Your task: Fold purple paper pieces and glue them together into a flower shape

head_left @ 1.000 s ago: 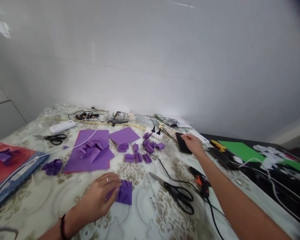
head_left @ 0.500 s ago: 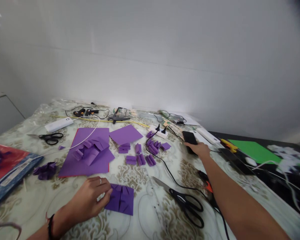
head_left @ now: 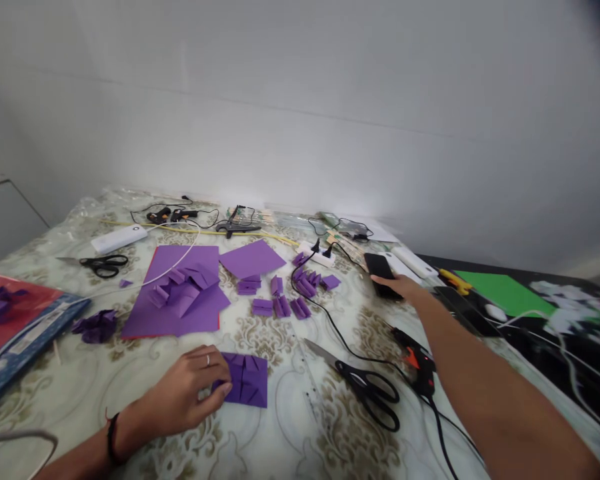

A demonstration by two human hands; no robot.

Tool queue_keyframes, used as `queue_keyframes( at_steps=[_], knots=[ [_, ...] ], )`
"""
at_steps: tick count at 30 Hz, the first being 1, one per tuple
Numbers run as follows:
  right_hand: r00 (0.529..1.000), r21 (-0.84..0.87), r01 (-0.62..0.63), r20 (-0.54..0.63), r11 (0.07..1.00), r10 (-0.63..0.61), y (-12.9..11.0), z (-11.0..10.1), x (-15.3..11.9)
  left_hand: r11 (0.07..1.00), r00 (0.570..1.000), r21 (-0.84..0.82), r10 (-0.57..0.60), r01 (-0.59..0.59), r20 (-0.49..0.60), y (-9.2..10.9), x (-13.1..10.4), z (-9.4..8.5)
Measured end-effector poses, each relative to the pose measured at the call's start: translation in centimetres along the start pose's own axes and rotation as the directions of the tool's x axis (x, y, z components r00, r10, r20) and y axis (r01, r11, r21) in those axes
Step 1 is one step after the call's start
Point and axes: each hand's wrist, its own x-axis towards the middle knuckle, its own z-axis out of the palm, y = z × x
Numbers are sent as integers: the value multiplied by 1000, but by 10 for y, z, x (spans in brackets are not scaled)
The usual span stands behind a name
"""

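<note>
Partly under left hand (head_left: 200, 387), purple paper (head_left: 253, 381)

With the folded paper (head_left: 253, 383) as the clock's centre, the left hand (head_left: 193, 387) lay at nine, fingers at its edge. Scissors (head_left: 353, 375) lay at three, a glue gun (head_left: 419, 369) just beyond them. The phone (head_left: 377, 265) was at two, the right hand (head_left: 401, 287) touching its near end. Paper rolls (head_left: 281, 307) sat at one, before a power strip (head_left: 323, 260). At eleven, paper pieces (head_left: 183, 300) lay on sheets (head_left: 145, 320). Blurred scraps (head_left: 567, 300), probably paper, lay far off towards half past two.
</note>
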Motion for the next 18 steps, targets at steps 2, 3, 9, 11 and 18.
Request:
queue_keyframes(
  at_steps=[2, 3, 9, 11, 18],
  knots=[
    [990, 51, -46, 139, 998, 38, 9, -11, -2, 1000, 1000, -19, 12, -13, -15, 2, 0, 1],
    [981, 70, -70, 187, 995, 56, 14, -16, -4, 1000, 999, -16, 16, -17, -28, 2, 0, 1],
    [935, 111, -166, 334, 980, 120, 27, -32, -7, 994, 995, 109, -20, 31, -100, -1, -1, 0],
    [925, 81, -202, 343, 976, 163, 24, -30, -7, 991, 996, 125, -31, 41, -79, -3, -2, 2],
    [948, 3, -194, 258, 981, 187, 22, -24, -4, 981, 994, 166, -93, 102, -62, -14, -7, 4]
  ],
)
